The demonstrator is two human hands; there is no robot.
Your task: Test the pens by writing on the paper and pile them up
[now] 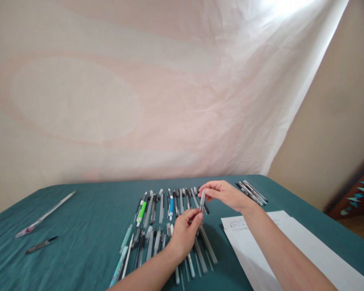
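Between my two hands stands a clear pen (202,200), held nearly upright above the rows of pens. My left hand (186,232) is closed round its lower part, thumb and fingers pinching it. At the pen's top end, the fingertips of my right hand (223,193) close in on it and appear to touch it. Underneath lie two rough rows of pens, many of them clear or grey. A green pen (141,213) and a blue-and-white pen (171,205) stand out in the far row. My left hand and forearm hide part of the near row.
White paper sheets (297,246) with some writing lie at the right, under my right forearm. A small bundle of pens (251,192) rests at the far right. On the left are a long clear wrapper (45,216) and a dark pen (41,245). A pale cloth (170,89) hangs behind the green-covered table (87,242).
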